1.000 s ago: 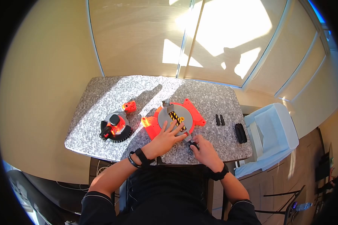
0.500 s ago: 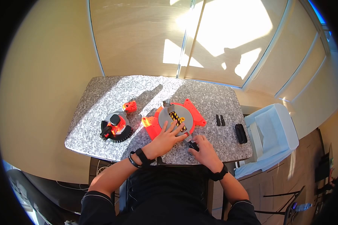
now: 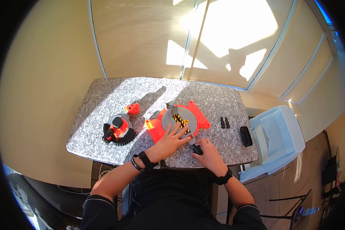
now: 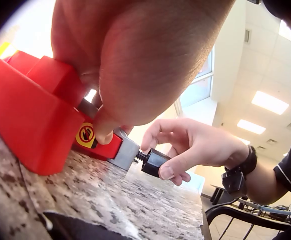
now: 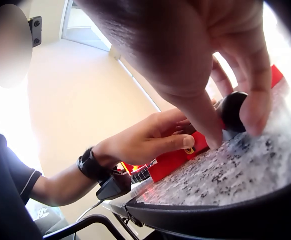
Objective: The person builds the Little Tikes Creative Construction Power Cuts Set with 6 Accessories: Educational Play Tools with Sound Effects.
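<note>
Backdrop: pale panels [image 3: 138, 42], patched with sunlight and shadow. Surface: one tabletop [image 3: 230, 103], speckled grey, dark at the edge.

Item: one base [image 3: 197, 114], red and grey, lying on the tabletop with its near part under the left fingers. Comprises a round grey plate [image 3: 190, 119]; a striped sticker [image 3: 178, 119], black and yellow, at and ahead of the left fingertips; a red arm [image 4: 108, 149] with grey end, pointing towards the right fingers; a yellow warning label [image 4: 85, 135] bearing a crossed-out hand, just beside the left thumb.

Item: one knob [image 4: 154, 162], black, held in the right fingers; a short threaded rod [image 4: 141, 156] shows between it and the arm's grey end.

Left hand [image 3: 166, 148]: fingers spread, released, laid on the base. Right hand [image 3: 211, 153]: fingers and thumb pinching the knob. Black wristbands [image 3: 147, 160] on both wrists.

Other stock: toothed piece [image 3: 120, 132], red, grey and black, left of the left fingers, well apart; two small black pieces [image 3: 225, 122], ahead and right of the right fingers; black case [image 3: 246, 136], farther right; pale blue cover [image 3: 278, 140], off the tabletop, right of the case.
</note>
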The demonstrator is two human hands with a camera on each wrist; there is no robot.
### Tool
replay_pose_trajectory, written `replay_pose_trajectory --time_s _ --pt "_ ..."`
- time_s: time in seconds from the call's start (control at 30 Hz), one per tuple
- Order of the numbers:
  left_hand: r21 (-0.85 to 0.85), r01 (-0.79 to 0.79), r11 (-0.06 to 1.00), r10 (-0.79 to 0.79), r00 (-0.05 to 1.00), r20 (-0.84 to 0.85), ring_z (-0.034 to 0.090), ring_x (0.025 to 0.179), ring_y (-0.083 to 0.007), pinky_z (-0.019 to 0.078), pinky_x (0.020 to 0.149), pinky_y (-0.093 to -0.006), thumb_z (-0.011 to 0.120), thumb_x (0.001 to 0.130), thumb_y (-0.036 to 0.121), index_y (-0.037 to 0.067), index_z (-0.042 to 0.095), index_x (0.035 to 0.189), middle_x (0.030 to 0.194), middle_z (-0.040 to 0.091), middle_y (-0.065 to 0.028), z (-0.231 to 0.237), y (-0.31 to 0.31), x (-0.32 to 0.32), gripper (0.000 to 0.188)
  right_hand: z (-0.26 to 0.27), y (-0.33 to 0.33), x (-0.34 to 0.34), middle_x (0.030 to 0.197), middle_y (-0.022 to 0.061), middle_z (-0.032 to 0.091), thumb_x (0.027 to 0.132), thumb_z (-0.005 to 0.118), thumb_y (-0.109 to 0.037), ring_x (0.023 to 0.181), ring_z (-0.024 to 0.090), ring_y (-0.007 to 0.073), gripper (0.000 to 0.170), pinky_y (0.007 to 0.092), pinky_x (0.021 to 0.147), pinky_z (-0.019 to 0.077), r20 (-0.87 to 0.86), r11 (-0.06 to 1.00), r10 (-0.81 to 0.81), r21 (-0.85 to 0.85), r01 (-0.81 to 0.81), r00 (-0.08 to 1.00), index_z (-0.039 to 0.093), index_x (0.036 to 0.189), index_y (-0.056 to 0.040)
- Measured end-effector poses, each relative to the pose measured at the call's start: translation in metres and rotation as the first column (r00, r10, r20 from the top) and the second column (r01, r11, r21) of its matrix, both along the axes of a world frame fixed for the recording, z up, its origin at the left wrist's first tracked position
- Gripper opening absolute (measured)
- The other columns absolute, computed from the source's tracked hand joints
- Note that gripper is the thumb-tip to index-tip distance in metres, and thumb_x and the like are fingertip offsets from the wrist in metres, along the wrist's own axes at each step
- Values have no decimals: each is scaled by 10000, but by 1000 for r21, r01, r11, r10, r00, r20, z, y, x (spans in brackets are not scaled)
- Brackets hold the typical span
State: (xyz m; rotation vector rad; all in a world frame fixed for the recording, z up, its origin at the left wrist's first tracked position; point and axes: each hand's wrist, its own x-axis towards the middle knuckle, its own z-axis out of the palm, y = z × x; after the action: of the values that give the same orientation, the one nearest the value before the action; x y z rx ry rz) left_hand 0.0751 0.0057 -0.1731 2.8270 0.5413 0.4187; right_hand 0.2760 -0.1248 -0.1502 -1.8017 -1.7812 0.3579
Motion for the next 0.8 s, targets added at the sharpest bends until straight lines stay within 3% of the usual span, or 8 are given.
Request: replay_pose_trajectory --time_s 0.1,0.17,0.37,0.5,0.57,0.67,0.8 --pt "3 0 1000 0 1000 -7 232 1558 -458 185 1241 -676 600 851 -109 193 560 1460 1710 263 -149 0 0 0 681 -3 1 2 1095 191 649 819 844 -123 1015 684 392 446 455 853 567 -10 1000 -3 0 3 1000 582 1167 -29" --pt "0 -1 1000 1 1000 -12 231 1558 -458 184 1242 -675 600 853 -108 194 558 1462 1711 262 -149 0 0 0 681 1 0 2 1149 229 639 848 802 -129 1037 659 471 412 516 867 546 -61 1000 1 -28 -3 998 553 1159 -23" --pt "-2 -2 1000 2 1000 4 230 1558 -457 183 1243 -676 595 862 -101 190 558 1463 1707 266 -150 1 -1 0 669 6 -1 0 1032 236 678 884 769 -138 984 677 466 353 509 845 544 -88 999 -4 -54 -1 996 550 1133 -16" --pt "-1 -1 1000 1 1000 4 233 1557 -454 181 1242 -679 593 864 -99 190 560 1462 1706 269 -148 0 0 0 665 2 -1 1 1086 235 663 888 772 -158 1002 672 467 369 510 855 547 -70 999 15 -50 -19 997 554 1149 -14" --pt "3 -2 1000 2 1000 7 234 1557 -452 180 1242 -679 592 865 -98 191 562 1462 1707 269 -148 0 0 0 664 6 -2 -3 1113 210 663 858 806 -156 1029 677 409 415 470 870 546 -17 1000 1 -20 -1 1000 576 1175 -19" --pt "-6 -6 1000 6 1000 -5 238 1558 -446 178 1244 -676 588 869 -95 193 569 1457 1709 264 -148 2 0 0 656 3 -1 -1 1140 208 642 854 812 -156 1078 663 402 421 465 890 545 -38 999 -8 -44 6 999 582 1181 -24" --pt "18 6 1000 -5 999 -32 232 1562 -471 194 1228 -692 565 914 -40 201 547 1465 1693 281 -182 1 1 -1 602 0 -1 2 1161 233 631 868 786 -151 1031 660 469 403 503 883 547 -43 1000 9 -20 -10 999 563 1176 -17"
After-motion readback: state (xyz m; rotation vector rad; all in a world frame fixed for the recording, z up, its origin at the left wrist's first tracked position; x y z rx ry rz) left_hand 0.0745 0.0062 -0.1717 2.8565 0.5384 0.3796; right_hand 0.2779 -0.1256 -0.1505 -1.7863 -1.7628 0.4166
